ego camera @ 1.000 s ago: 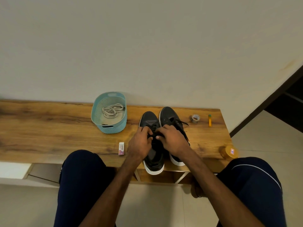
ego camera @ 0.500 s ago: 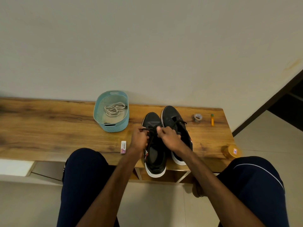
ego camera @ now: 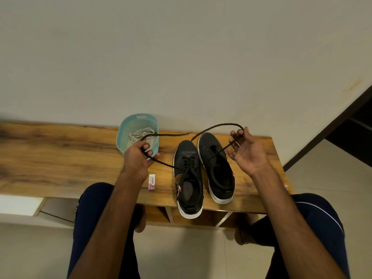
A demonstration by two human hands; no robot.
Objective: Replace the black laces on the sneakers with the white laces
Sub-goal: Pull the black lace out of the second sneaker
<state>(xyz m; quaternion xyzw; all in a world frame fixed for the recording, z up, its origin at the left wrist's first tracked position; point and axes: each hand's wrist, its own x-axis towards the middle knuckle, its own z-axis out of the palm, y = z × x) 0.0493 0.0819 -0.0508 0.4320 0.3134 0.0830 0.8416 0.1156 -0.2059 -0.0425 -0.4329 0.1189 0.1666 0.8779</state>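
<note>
A low wooden bench (ego camera: 60, 158) with dark grain stands against a plain pale wall, and the work is laid out on its top. The long black braided shoe lace (ego camera: 163, 162) is untied but threaded through the eyelets of the left one of a pair of black low-top sneakers with white soles (ego camera: 186, 151). The sneakers stand side by side, toes to the wall, at the front edge of the bench. The black lace is judged to be light, soft and limp. It will sag wherever it is unsupported and may drag in the eyelets, so it is best taken close to an eyelet and drawn out one crossing at a time. Both halves are pulled out sideways from the upper eyelets. One half is gripped in the curled fingers of the left hand (ego camera: 138, 156), and its free end trails past them towards the wall. The other half crosses above the right sneaker and is pinched between thumb and fingertips of the upturned right hand (ego camera: 245, 154), beyond which it arcs in a loop. Flat white laces (ego camera: 138, 134) lie coiled in a teal perforated plastic basket (ego camera: 125, 127) just behind the left hand. A small white and pink eraser packet (ego camera: 152, 181) lies between the left forearm and the sneakers.
</note>
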